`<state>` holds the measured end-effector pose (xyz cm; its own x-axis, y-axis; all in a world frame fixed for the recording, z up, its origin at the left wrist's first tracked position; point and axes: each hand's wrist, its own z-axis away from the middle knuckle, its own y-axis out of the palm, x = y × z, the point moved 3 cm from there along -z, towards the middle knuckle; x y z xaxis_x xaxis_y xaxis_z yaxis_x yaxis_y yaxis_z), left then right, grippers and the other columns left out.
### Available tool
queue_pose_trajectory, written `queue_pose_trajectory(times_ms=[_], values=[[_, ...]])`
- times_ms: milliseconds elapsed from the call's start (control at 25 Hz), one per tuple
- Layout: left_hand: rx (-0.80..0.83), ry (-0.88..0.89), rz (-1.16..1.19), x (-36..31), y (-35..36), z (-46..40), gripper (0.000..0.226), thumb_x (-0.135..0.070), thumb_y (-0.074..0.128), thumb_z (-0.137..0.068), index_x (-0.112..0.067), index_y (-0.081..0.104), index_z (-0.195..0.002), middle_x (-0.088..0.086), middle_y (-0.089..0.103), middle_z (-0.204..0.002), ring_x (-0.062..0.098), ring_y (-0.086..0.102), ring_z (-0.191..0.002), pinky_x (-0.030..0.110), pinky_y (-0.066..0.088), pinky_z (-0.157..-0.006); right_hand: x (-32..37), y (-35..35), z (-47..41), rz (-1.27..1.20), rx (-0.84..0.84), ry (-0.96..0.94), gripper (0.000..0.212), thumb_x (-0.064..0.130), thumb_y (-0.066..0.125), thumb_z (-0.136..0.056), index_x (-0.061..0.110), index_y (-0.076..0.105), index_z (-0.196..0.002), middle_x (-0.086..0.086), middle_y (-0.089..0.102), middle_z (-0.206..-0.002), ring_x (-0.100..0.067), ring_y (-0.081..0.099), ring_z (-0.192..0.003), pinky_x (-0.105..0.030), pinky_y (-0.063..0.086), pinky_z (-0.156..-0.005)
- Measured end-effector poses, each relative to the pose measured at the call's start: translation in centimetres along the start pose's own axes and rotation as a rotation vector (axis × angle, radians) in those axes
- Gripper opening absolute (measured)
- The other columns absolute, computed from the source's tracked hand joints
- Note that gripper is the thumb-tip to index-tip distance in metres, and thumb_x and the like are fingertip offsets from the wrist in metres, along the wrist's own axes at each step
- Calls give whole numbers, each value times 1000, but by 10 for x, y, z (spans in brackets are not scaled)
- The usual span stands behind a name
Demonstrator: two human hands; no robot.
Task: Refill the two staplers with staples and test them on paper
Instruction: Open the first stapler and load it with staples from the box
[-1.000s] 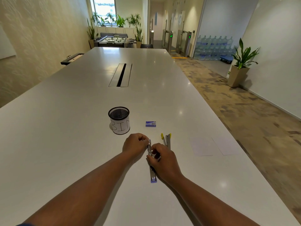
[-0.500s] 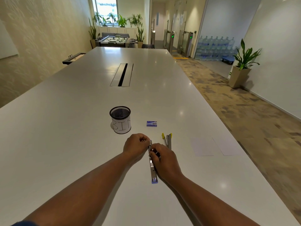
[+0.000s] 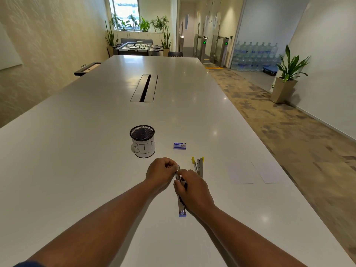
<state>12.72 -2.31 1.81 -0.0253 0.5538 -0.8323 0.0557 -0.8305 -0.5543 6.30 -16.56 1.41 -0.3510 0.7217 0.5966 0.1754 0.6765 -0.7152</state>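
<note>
Both our hands held a closed grip on the blue stapler [image 3: 181, 206], which lay opened out flat along the bench [image 3: 81, 151] right in front of us: the right hand [image 3: 193, 191] curled over its middle, the left hand [image 3: 160, 172] pinching at its far end, perhaps a strip of staples, too small to tell. To load well, we judged, we should seat the strip straight in the channel before closing. Our forearms converged, knuckles up. Just beside lay the yellow stapler [image 3: 198, 166]; beyond, the staple box [image 3: 179, 146] and bin [image 3: 143, 141]; rightward, two paper sheets [image 3: 254, 172].
</note>
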Motion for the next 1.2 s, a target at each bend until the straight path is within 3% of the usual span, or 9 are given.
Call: queue_pose_trajectory(times_ms=[160,280,400,520,680,880,1000,1120,1200], values=[[5,-5,16,1,-1,1,10,-28,70,-91,-28,77,-84,-15,75,-85,3,69,-83,24,52,-73,-2,3,-2,11,10,8,23,32,50,-96,17,67,-94,4,54,-79,-12,52,-72,-32,47,-66],[22,-5,56,2,-2,2,10,-25,69,-91,-24,79,-89,-12,76,-88,5,70,-86,29,56,-80,-1,4,-3,0,15,21,25,37,47,-94,20,65,-95,5,53,-78,-11,51,-71,-36,50,-66],[32,2,117,1,-3,6,7,-26,70,-90,-24,77,-90,-9,76,-87,9,72,-85,32,59,-82,-1,1,-3,-15,21,60,29,49,50,-89,34,57,-113,12,53,-74,-9,53,-68,-28,48,-62],[25,4,149,-1,-4,11,8,-24,69,-89,-23,75,-95,-7,75,-87,11,72,-85,34,60,-83,4,0,-3,17,48,75,55,55,57,-80,41,43,-132,14,52,-61,-5,56,-59,-16,40,-56],[13,50,111,-3,-5,15,13,-17,64,-92,-23,75,-95,-8,75,-87,9,70,-84,31,59,-81,6,4,-7,82,107,118,75,44,53,-73,37,31,-144,10,53,-57,-2,54,-54,-22,41,-54],[3,27,145,1,-4,13,17,-25,63,-91,-23,72,-105,-6,75,-95,12,71,-91,32,58,-84,6,2,-5,15,80,180,70,37,54,-70,41,34,-137,9,56,-58,-7,58,-54,-27,49,-55],[54,-35,228,1,-1,13,44,-45,67,-86,-19,67,-122,2,76,-103,18,71,-99,41,58,-92,4,-1,-5,-99,24,211,60,36,57,-75,42,35,-131,11,54,-56,-5,59,-54,-20,43,-53],[223,-143,635,-1,6,17,57,-28,74,-91,-9,52,-141,18,77,-99,28,75,-98,44,60,-90,3,-3,-3,-184,-34,192,50,45,53,-81,37,37,-128,11,53,-57,-1,59,-57,-19,47,-56],[281,-126,647,-4,7,23,62,-16,72,-93,-13,44,-148,16,77,-87,24,77,-89,28,62,-75,3,-4,-3,-209,-44,171,44,39,55,-83,36,39,-124,8,54,-58,-4,59,-56,-23,50,-55]])
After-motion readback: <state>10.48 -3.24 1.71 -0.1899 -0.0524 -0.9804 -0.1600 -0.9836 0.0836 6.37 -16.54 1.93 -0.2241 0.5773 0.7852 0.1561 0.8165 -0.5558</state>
